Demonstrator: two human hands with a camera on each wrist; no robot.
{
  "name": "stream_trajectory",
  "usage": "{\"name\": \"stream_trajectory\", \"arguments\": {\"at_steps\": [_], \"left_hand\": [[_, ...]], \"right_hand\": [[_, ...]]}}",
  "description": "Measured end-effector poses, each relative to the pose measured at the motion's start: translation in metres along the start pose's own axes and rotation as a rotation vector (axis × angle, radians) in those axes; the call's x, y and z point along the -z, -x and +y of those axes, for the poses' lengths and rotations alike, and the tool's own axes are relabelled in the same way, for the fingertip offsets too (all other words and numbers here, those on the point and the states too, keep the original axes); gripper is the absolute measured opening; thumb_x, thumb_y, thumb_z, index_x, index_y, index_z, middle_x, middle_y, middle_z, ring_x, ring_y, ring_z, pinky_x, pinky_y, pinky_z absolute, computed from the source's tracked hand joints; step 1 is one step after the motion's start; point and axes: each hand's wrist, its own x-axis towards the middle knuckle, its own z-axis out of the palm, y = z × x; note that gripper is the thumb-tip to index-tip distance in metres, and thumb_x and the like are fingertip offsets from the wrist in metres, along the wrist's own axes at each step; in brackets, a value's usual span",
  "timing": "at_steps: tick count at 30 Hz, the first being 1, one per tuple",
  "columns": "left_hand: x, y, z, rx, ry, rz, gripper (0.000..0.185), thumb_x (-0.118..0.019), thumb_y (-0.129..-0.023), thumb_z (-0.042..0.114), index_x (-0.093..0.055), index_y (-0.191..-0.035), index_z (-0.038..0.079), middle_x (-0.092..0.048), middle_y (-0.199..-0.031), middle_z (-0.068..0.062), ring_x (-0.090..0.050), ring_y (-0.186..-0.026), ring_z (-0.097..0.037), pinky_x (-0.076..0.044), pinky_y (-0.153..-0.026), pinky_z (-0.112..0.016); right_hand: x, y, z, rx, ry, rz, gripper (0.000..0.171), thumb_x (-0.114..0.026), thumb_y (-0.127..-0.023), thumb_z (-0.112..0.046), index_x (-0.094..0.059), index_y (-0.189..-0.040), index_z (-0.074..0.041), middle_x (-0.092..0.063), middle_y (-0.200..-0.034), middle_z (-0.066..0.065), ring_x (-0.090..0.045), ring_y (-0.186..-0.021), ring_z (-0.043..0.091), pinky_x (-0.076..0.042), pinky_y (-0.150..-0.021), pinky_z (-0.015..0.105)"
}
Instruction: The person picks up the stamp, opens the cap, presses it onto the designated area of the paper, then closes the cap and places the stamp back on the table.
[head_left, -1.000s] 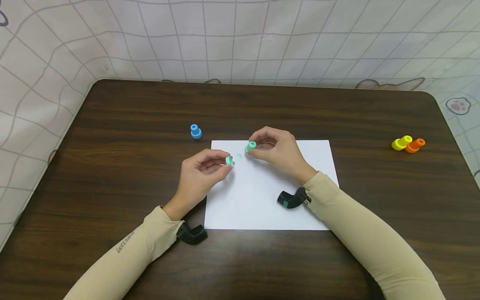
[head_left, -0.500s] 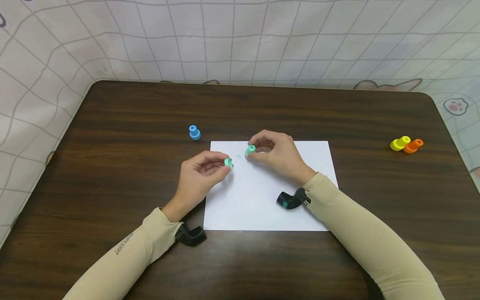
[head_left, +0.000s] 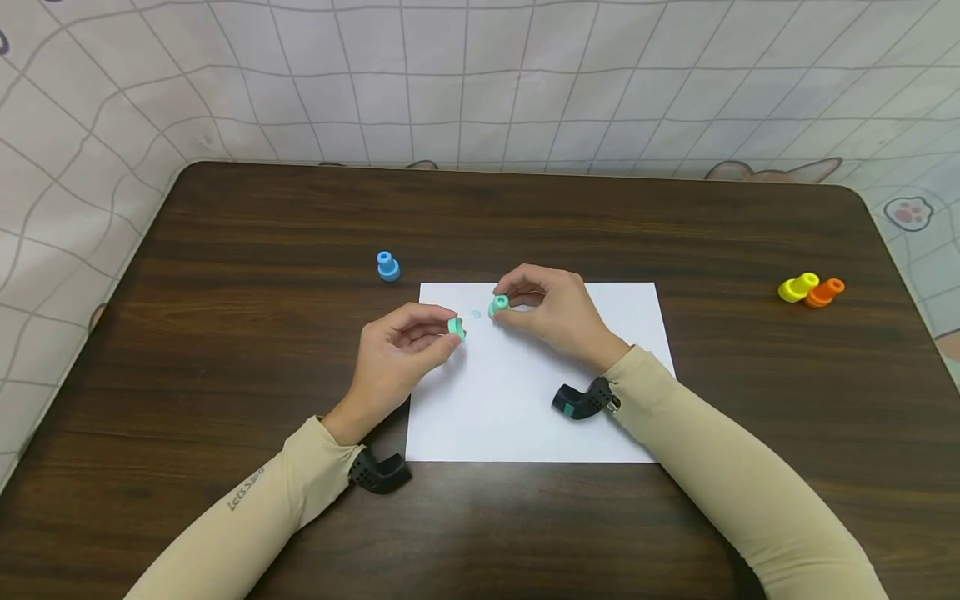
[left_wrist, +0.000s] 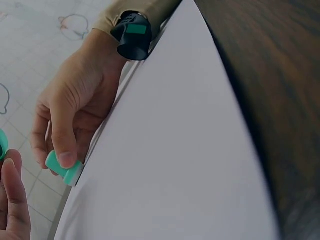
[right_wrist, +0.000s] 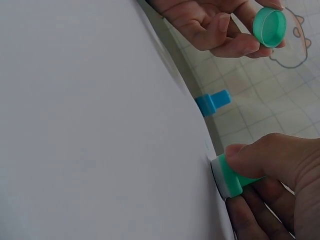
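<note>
The right hand [head_left: 558, 312] has lowered its pinched green stamp [head_left: 499, 305] onto white paper [head_left: 525, 400]; left hand [head_left: 401, 350] pinches the cap [head_left: 456, 327].

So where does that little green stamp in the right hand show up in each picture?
Head: green stamp mid-frame, on the white paper's top edge.
Left wrist: green stamp lower left, under fingers.
Right wrist: green stamp lower right, pressed on paper.
Shared landmark: the white paper.

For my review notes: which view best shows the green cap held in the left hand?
The right wrist view: the green cap faces the camera, pinched by the left hand. The head view shows it small and partly covered by fingers; the left wrist view shows only a sliver at its edge.
</note>
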Motion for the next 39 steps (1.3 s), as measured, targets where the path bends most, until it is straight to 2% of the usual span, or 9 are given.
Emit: {"name": "stream_trajectory", "arguments": {"at_steps": [15, 22, 29, 39], "left_hand": [[-0.001, 0.001, 0.002, 0.004, 0.002, -0.024, 0.03, -0.075, -0.086, -0.008, -0.069, -0.115, -0.008, -0.073, -0.104, 0.011, -0.073, -0.094, -0.008, -0.063, -0.09, -0.022], [-0.002, -0.001, 0.005, -0.008, 0.0, -0.041, 0.031, -0.076, -0.086, -0.008, -0.069, -0.116, -0.007, -0.073, -0.106, 0.008, -0.072, -0.095, -0.009, -0.064, -0.09, -0.023], [-0.003, -0.003, 0.006, -0.002, -0.002, -0.032, 0.031, -0.076, -0.086, -0.008, -0.069, -0.115, -0.008, -0.073, -0.106, 0.009, -0.073, -0.094, -0.008, -0.064, -0.09, -0.023], [-0.002, 0.002, 0.001, 0.016, -0.017, -0.019, 0.03, -0.076, -0.086, -0.007, -0.07, -0.115, -0.007, -0.073, -0.104, 0.011, -0.073, -0.094, -0.008, -0.063, -0.089, -0.022]], "right_hand": [[0.001, 0.003, -0.007, 0.011, 0.082, 0.004, 0.023, -0.086, -0.082, -0.006, -0.075, -0.102, -0.01, -0.078, -0.103, 0.006, -0.078, -0.096, 0.017, -0.062, -0.091, 0.021], [0.003, 0.003, -0.012, 0.008, 0.091, 0.015, 0.024, -0.087, -0.081, -0.003, -0.075, -0.101, -0.006, -0.079, -0.105, 0.01, -0.078, -0.097, 0.021, -0.063, -0.091, 0.024], [0.004, 0.002, -0.012, 0.013, 0.103, 0.016, 0.023, -0.087, -0.08, -0.002, -0.075, -0.1, -0.005, -0.079, -0.107, 0.012, -0.079, -0.097, 0.023, -0.064, -0.09, 0.026], [0.002, 0.0, -0.011, -0.014, 0.099, -0.018, 0.022, -0.087, -0.081, -0.003, -0.075, -0.1, -0.005, -0.079, -0.107, 0.011, -0.078, -0.096, 0.022, -0.064, -0.09, 0.026]]}}
